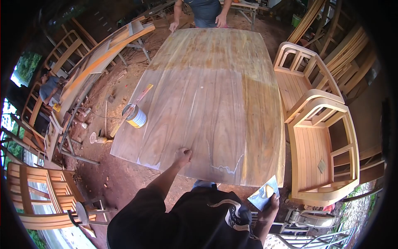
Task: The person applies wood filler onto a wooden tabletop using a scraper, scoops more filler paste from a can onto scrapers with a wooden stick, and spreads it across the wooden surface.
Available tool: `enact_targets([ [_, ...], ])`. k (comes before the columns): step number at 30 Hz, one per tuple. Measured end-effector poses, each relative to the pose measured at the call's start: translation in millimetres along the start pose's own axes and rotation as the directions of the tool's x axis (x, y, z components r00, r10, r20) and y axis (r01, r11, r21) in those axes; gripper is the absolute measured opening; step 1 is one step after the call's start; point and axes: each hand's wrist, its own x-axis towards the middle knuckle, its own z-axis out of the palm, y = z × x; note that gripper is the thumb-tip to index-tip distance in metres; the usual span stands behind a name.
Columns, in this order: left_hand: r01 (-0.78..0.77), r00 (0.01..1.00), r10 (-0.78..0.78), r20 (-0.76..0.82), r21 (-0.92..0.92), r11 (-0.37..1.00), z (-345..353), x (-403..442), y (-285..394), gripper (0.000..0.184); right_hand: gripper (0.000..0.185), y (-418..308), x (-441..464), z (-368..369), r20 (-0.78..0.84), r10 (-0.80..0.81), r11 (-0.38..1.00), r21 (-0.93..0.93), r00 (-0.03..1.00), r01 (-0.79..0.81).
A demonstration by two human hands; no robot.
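The left hand [185, 156] is at the near part of the worktop [199, 108], fingers curled narrow; whether they pinch anything, I cannot tell. Right fingers, partly hidden, hold a blue sheet [258, 200] bearing a pale lump [269, 191] by the near right corner. Another person [205, 12] is cut off above.

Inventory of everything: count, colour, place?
Large wooden panel: 1, brown, centre.
Cylindrical metal can: 1, yellow and blue, on panel.
Slender stick: 1, yellow tip, at can's mouth.
Slatted wooden benches: 2, tan, right.
Wooden planks: several, orange, left.
Slatted wooden furniture: uncounted, orange, lower left.
Wooden strips: many, tan, upper right.
Metal equipment: unclear, grey, lower right.
Other people: 2, greyish tops, far end, left.
Square sheet: 1, pale blue, lower right.
Left hand: 1, at panel.
Right hand: 1, holding sheet.
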Motion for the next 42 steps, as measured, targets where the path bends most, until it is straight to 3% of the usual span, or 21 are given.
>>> enact_targets([
  [24,0.026,0.999,-0.026,0.037,-0.010,1.000,-1,-2,7,0.020,0.034,-3,-2,-4,0.021,0.045,0.999,0.002,0.999,-0.045],
  [42,-0.006,1.000,0.006,0.004,-0.011,1.000,0,-9,11,0.022,0.042,1,-2,-6,0.009,0.025,1.000,-0.007,1.000,-0.025],
])
